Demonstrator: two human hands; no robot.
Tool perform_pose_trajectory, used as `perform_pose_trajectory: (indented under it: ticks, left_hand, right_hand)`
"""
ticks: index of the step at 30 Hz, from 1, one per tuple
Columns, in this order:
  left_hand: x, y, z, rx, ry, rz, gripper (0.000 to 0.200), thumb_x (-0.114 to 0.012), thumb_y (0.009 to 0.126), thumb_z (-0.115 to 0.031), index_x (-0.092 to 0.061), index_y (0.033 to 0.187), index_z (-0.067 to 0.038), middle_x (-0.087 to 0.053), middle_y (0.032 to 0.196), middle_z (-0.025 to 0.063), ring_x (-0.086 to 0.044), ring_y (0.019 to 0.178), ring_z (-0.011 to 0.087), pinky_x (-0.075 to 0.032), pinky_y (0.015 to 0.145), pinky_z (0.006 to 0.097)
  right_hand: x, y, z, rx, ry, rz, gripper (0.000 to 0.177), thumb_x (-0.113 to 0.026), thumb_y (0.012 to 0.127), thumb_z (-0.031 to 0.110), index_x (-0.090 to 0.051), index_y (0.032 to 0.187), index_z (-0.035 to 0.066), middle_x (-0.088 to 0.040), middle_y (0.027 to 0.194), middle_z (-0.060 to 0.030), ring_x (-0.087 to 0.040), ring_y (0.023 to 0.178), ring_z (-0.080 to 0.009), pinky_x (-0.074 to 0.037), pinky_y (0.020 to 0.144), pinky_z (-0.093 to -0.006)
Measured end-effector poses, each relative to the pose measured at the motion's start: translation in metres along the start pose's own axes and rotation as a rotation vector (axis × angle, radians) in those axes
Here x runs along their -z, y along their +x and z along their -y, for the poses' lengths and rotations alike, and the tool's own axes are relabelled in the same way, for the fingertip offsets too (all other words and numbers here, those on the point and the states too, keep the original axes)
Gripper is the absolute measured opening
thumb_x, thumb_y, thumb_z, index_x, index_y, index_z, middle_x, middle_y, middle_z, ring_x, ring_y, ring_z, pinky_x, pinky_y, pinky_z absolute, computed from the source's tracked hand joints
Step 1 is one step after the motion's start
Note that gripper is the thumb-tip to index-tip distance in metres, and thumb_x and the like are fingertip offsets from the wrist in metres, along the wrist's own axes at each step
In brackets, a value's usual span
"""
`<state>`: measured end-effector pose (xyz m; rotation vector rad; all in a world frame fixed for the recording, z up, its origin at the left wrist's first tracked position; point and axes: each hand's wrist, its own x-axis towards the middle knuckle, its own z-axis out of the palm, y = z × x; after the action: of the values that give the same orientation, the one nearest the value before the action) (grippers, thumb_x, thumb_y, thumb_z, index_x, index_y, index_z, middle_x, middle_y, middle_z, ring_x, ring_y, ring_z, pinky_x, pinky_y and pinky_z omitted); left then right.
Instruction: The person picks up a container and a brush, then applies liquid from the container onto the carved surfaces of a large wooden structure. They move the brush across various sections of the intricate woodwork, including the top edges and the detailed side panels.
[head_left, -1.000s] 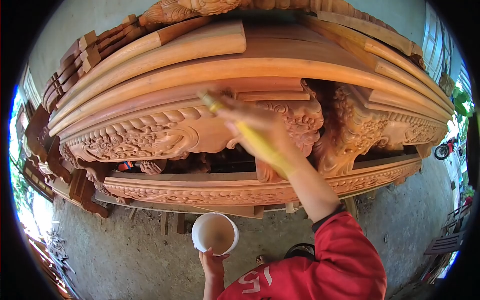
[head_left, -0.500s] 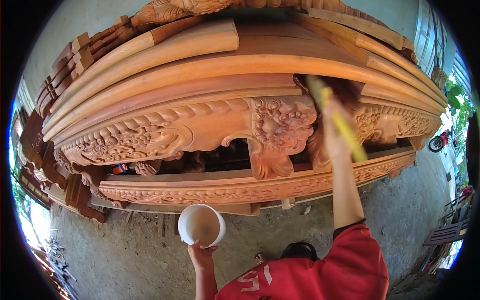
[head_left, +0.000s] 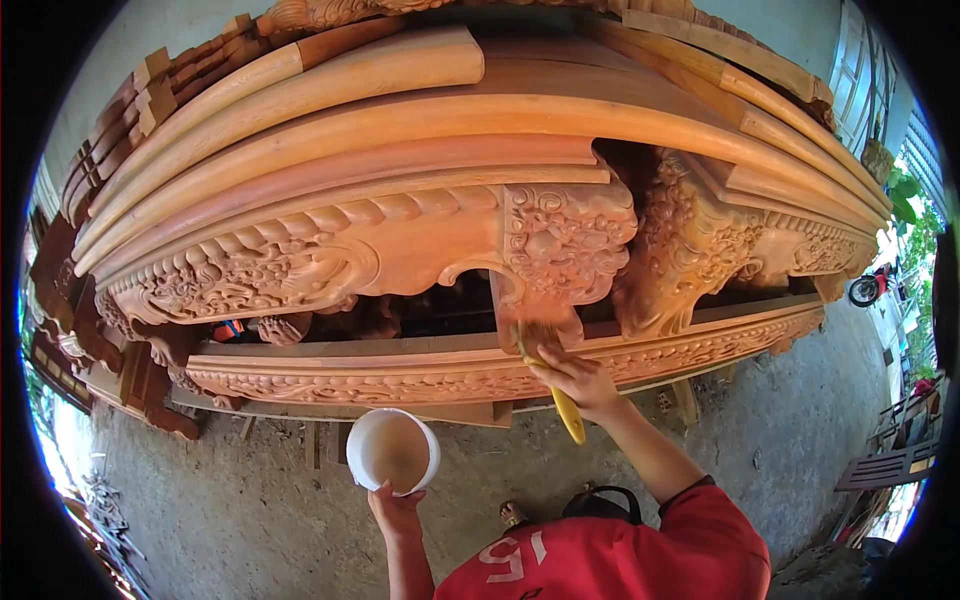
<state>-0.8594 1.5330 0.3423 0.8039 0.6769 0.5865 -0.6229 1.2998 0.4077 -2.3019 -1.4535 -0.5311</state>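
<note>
My right hand (head_left: 580, 380) grips a paintbrush (head_left: 568, 412) by its yellow handle. The bristles touch the lower end of a carved wooden leg (head_left: 565, 245), whose upper part bears raised scroll and flower shapes. My left hand (head_left: 397, 508) holds a white plastic bucket (head_left: 432, 462) from below and the side, in front of the furniture. Brownish liquid (head_left: 394, 452) lies inside the bucket. A carved panel (head_left: 270, 265) runs left from the leg, and a long carved rail (head_left: 400, 380) passes beneath it.
Smooth curved wooden boards (head_left: 400, 115) are stacked above the carved panel. Another carved leg (head_left: 670, 260) stands to the right, across a dark gap. A dark bag or cap-like item (head_left: 603, 503) shows near my body. Concrete floor (head_left: 270, 500) lies below.
My right hand has brought the brush down and left, from the gap beside the upper leg to the leg's lower end. The bucket has shifted slightly left.
</note>
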Motion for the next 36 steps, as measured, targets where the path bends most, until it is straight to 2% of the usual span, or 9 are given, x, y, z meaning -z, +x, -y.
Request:
perform_pose_trajectory:
  ticks: [8,13,14,15,19,23,25,29,36]
  left_hand:
    - [-0.008,-0.013,0.012,0.033,-0.053,0.027,0.045,-0.045,0.075,-0.026,-0.039,0.116,-0.008,-0.054,0.104,0.0091,-0.059,0.078,0.0210,-0.049,0.049,0.0280]
    - [-0.018,-0.029,0.020,0.014,-0.064,0.050,0.044,-0.045,0.076,-0.026,-0.040,0.116,-0.007,-0.055,0.102,0.0091,-0.060,0.078,0.0208,-0.051,0.051,0.0297]
    - [-0.022,-0.033,0.020,0.007,-0.063,0.065,0.044,-0.045,0.076,-0.026,-0.040,0.115,-0.006,-0.055,0.101,0.0091,-0.060,0.078,0.0207,-0.052,0.051,0.0303]
    - [-0.026,-0.037,0.021,0.000,-0.072,0.048,0.044,-0.045,0.076,-0.026,-0.040,0.115,-0.006,-0.055,0.101,0.0091,-0.060,0.078,0.0207,-0.052,0.051,0.0303]
    - [-0.036,-0.059,0.039,-0.020,-0.087,-0.001,0.044,-0.046,0.075,-0.025,-0.041,0.115,-0.005,-0.056,0.101,0.0094,-0.060,0.078,0.0208,-0.052,0.052,0.0302]
    - [-0.049,-0.080,0.047,-0.063,-0.100,-0.033,0.045,-0.048,0.074,-0.023,-0.041,0.114,-0.004,-0.056,0.100,0.0095,-0.060,0.077,0.0212,-0.052,0.053,0.0312]
    - [-0.053,-0.090,0.051,-0.058,-0.119,-0.059,0.046,-0.050,0.074,-0.023,-0.041,0.114,-0.003,-0.057,0.100,0.0096,-0.061,0.077,0.0219,-0.052,0.052,0.0317]
    - [-0.063,-0.111,0.057,-0.059,-0.047,-0.090,0.048,-0.051,0.073,-0.023,-0.041,0.115,-0.003,-0.057,0.100,0.0099,-0.061,0.078,0.0220,-0.052,0.051,0.0313]
    - [-0.080,-0.134,0.076,-0.031,-0.086,-0.105,0.055,-0.053,0.072,-0.023,-0.035,0.119,0.000,-0.052,0.105,0.0137,-0.060,0.084,0.0241,-0.055,0.054,0.0316]
  right_hand:
    - [0.029,0.022,-0.036,-0.274,0.589,-0.072,0.027,-0.059,0.076,0.008,-0.059,0.103,0.011,-0.054,0.112,-0.0105,-0.060,0.090,-0.0158,-0.053,0.059,-0.0178]
    - [0.085,0.054,-0.035,0.242,0.491,-0.317,0.026,-0.061,0.073,0.000,-0.059,0.097,0.009,-0.059,0.100,-0.0159,-0.063,0.076,-0.0182,-0.052,0.056,-0.0171]
    - [0.116,0.058,-0.011,-0.395,0.921,-0.104,0.026,-0.060,0.072,0.000,-0.059,0.097,0.009,-0.060,0.098,-0.0154,-0.063,0.076,-0.0198,-0.052,0.055,-0.0189]
    - [0.101,0.060,-0.048,0.288,0.759,-0.284,0.022,-0.060,0.073,0.000,-0.060,0.094,0.008,-0.059,0.098,-0.0182,-0.062,0.078,-0.0198,-0.052,0.057,-0.0197]
    - [0.152,0.073,-0.033,0.219,0.262,-0.558,0.026,-0.063,0.071,0.002,-0.063,0.093,0.015,-0.056,0.108,-0.0168,-0.062,0.077,-0.0174,-0.047,0.052,-0.0166]
    - [0.086,0.060,-0.043,0.400,0.670,-0.644,0.020,-0.063,0.071,0.003,-0.061,0.088,0.013,-0.048,0.120,-0.0074,-0.059,0.090,-0.0221,-0.054,0.062,-0.0197]
    - [0.039,0.039,-0.064,0.438,0.204,-0.658,0.025,-0.061,0.073,0.010,-0.059,0.096,0.018,-0.046,0.123,-0.0034,-0.055,0.099,-0.0214,-0.055,0.062,-0.0197]
    - [-0.028,-0.032,-0.061,0.214,-0.198,-0.409,0.023,-0.056,0.077,0.020,-0.059,0.099,0.025,-0.044,0.126,-0.0007,-0.045,0.112,-0.0176,-0.002,0.104,-0.0473]
    - [-0.035,-0.059,-0.057,0.103,0.093,-0.077,0.024,-0.054,0.077,0.018,-0.058,0.101,0.018,-0.048,0.121,-0.0047,-0.047,0.110,-0.0193,0.002,0.097,-0.0578]
